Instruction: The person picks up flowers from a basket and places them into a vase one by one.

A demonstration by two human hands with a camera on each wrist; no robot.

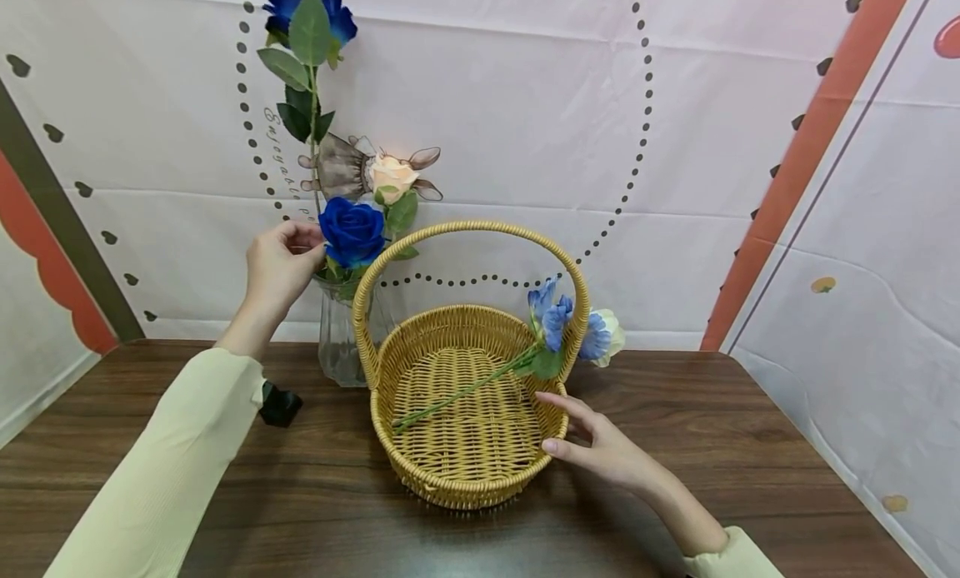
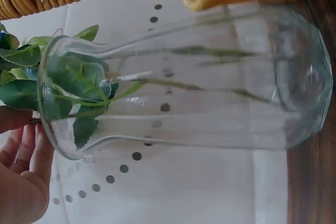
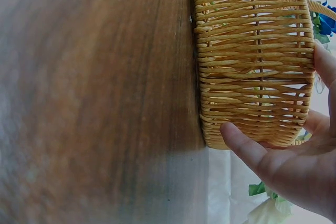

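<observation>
My left hand pinches the stem of a tall blue rose at the mouth of a clear glass vase. A second blue rose and a peach rose stand in that vase, and green stems show through its glass in the left wrist view. On the right, my right hand holds the rim of a wicker basket, with thumb and index finger over the rim and another finger against the outer wall. A light-blue flower lies across the basket, its stem inside.
A white flower sticks out past the basket's right side. The basket's tall handle arches close to the vase. Behind the brown wooden table hangs a printed cloth. A small black object shows beside the left sleeve.
</observation>
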